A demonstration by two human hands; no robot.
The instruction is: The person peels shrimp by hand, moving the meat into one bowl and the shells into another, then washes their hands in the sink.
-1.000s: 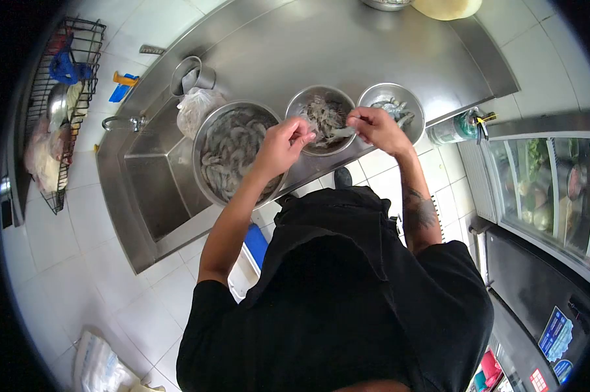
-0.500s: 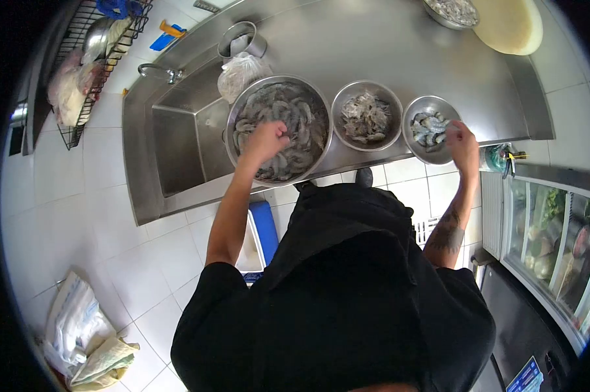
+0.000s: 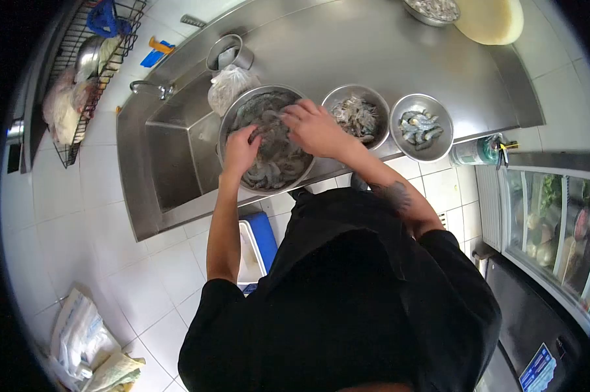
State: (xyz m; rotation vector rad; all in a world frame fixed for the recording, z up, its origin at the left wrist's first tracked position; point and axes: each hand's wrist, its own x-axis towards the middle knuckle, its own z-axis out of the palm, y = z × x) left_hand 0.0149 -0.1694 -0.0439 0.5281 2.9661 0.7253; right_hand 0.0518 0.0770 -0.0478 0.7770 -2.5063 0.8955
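Both hands are over a large metal bowl [image 3: 224, 130] filled with raw grey shrimp [image 3: 269, 171] in murky water. My left hand [image 3: 241, 151] is closed in a pinch above the left half, apparently on a shrimp that is mostly hidden by the fingers. Close by, my right hand [image 3: 316, 132] reaches in over the bowl's right rim, its fingers apart and slightly blurred. Right of it stands a metal bowl of shrimp shells and heads [image 3: 355, 116], partly covered by the right forearm. Further right, a smaller metal bowl [image 3: 431, 151] holds peeled shrimp [image 3: 420, 127].
A sink basin [image 3: 171, 163] with a tap [image 3: 152, 89] lies left. Behind the large bowl are a tied plastic bag [image 3: 231, 88] and a metal pot [image 3: 241, 57]. Another filled bowl [image 3: 432, 12] and a round pale board [image 3: 491, 19] sit at the back right.
My right hand has left the peeled shrimp bowl and moved left to the large bowl, beside my left hand. My left hand stays over the shrimp. The view has shifted slightly.
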